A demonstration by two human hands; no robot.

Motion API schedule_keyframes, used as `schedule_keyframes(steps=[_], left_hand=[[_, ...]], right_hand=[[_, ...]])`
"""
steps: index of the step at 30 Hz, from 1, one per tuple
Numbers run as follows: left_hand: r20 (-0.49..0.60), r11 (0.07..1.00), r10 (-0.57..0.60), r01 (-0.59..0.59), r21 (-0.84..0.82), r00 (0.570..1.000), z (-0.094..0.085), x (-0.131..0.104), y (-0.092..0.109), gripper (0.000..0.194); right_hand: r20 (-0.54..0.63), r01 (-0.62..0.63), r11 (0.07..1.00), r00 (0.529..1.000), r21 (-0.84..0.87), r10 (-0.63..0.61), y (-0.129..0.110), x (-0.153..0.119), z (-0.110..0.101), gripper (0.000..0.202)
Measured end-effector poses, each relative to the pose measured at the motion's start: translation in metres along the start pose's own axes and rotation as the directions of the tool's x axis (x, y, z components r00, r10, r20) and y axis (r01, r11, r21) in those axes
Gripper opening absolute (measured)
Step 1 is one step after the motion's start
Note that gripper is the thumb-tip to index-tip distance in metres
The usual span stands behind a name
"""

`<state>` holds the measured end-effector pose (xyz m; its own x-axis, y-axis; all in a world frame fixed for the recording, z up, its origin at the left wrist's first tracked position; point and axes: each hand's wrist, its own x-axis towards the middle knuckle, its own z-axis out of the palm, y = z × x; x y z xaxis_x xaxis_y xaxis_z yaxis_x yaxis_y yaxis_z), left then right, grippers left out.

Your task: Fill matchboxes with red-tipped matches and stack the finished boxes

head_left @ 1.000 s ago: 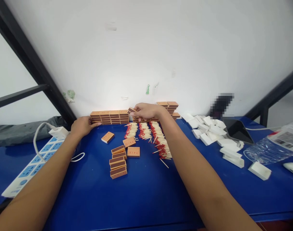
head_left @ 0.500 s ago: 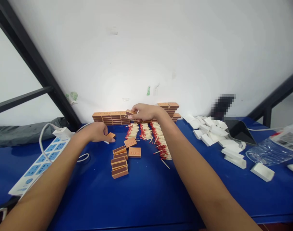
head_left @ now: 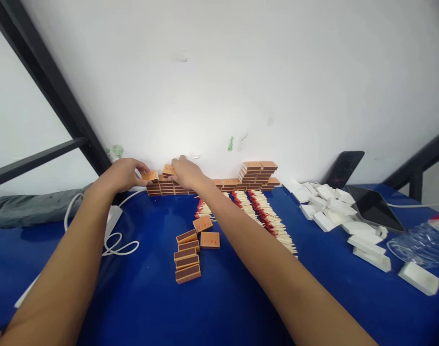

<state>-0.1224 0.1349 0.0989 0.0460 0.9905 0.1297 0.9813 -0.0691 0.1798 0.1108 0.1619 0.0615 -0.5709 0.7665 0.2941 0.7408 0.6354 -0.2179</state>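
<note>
A low wall of stacked matchboxes (head_left: 165, 188) runs along the back of the blue table against the white wall. At its left end my left hand (head_left: 124, 174) grips a matchbox (head_left: 150, 176) on top of the stack. Just to the right, my right hand (head_left: 185, 173) pinches another matchbox (head_left: 168, 170) over the same top row. A taller stepped stack (head_left: 257, 173) rises at the wall's right part. Several loose matchboxes (head_left: 188, 262) lie in front, some on edge, with one flat matchbox (head_left: 210, 240) beside them. Red-tipped matches (head_left: 273, 221) lie in rows behind my right forearm.
White inner trays (head_left: 327, 206) are heaped at the right, near a dark tablet (head_left: 376, 209) and a phone (head_left: 345, 168) leaning on the wall. Clear plastic packaging (head_left: 417, 242) lies farther right. At the left are a white cable (head_left: 120, 247), a power strip (head_left: 112, 221) and a grey bundle (head_left: 39, 206).
My left hand has lifted its matchbox from the table onto the stack's left end. My right hand has moved left along the stack with its matchbox. The view has shifted slightly.
</note>
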Motion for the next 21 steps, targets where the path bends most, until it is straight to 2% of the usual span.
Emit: schedule_keyframes(steps=[5, 12, 17, 21], left_hand=[[0.017, 0.996, 0.084, -0.083, -0.019, 0.996, 0.014, 0.009, -0.008, 0.042], [-0.014, 0.998, 0.054, -0.054, -0.026, 0.998, 0.017, 0.012, -0.018, 0.039], [-0.069, 0.998, 0.041, -0.044, -0.035, 0.997, 0.02, 0.014, -0.02, 0.036], [-0.06, 0.997, 0.058, -0.06, -0.042, 0.997, 0.02, 0.012, -0.02, 0.035]], right_hand=[[-0.08, 0.031, 0.999, 0.996, -0.033, -0.034, -0.01, 0.005, 0.014, 0.027], [-0.118, 0.063, 0.998, 0.991, 0.002, -0.062, -0.005, 0.003, 0.025, 0.024], [-0.165, 0.076, 0.99, 0.985, 0.122, -0.056, 0.002, 0.01, 0.034, 0.023], [-0.158, 0.073, 0.986, 0.986, 0.147, -0.05, 0.003, 0.012, 0.032, 0.024]])
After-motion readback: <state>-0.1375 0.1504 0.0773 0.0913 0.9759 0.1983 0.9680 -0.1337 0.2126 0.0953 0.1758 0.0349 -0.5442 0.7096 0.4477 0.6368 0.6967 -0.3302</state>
